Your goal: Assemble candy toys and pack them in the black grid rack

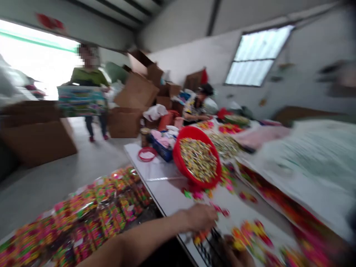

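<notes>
Our left hand [201, 217] curls over the white table [168, 191]; our right hand [240, 257] is beside the bright pieces [250, 233] on it. Because of blur, we cannot tell if either pinches something. We judge that gentle, unhurried handling suits them.

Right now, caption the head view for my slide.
Left hand and right hand near colorful pieces on a white table, a filled red basin beyond.
</notes>
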Demonstrator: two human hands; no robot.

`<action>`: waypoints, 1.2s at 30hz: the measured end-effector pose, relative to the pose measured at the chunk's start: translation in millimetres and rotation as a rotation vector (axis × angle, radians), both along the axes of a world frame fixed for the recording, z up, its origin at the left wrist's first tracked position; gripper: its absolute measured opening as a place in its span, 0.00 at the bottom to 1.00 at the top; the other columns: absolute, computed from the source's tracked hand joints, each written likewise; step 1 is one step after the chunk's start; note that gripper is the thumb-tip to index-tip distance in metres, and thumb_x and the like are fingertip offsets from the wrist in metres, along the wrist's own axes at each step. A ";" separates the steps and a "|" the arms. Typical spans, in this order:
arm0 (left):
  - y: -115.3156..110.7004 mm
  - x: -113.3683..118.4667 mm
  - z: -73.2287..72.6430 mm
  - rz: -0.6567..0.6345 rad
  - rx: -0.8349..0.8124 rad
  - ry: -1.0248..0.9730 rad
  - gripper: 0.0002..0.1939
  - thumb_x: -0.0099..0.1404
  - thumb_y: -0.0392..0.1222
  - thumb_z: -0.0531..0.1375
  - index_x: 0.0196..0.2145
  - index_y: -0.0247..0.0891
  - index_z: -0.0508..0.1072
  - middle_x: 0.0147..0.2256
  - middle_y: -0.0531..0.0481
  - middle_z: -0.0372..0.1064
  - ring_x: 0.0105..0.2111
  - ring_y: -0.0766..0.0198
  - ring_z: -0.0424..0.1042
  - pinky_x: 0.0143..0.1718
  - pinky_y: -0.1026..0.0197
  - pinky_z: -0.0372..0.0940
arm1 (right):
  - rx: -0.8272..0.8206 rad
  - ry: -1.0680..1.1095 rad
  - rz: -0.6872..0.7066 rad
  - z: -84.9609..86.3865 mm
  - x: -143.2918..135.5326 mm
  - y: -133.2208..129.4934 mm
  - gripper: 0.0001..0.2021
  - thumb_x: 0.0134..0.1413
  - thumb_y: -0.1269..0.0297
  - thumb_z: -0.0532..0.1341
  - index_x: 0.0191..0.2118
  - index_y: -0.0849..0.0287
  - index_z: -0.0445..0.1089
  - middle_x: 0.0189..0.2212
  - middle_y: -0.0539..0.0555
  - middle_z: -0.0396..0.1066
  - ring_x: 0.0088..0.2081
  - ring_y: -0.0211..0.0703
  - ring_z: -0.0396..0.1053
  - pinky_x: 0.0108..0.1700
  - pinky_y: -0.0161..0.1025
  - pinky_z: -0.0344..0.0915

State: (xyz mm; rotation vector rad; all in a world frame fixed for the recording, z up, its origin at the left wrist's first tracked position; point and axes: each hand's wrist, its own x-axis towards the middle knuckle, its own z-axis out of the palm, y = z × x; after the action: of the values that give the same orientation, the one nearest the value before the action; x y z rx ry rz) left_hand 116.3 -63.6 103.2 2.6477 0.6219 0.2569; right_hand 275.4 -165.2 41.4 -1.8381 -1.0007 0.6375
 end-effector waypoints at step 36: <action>15.9 3.2 -15.9 -0.260 -0.010 0.008 0.09 0.66 0.39 0.52 0.36 0.36 0.71 0.33 0.49 0.65 0.36 0.63 0.65 0.39 0.62 0.61 | -0.107 -0.445 0.308 -20.0 -27.0 19.3 0.12 0.48 0.75 0.55 0.39 0.59 0.67 0.33 0.52 0.69 0.34 0.39 0.67 0.36 0.33 0.62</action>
State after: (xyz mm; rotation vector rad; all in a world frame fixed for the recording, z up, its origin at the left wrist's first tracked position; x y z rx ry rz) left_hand 119.5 -47.6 87.2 2.6835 0.2745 0.1666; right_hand 248.5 -145.9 21.4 -1.9843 -1.5924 0.4745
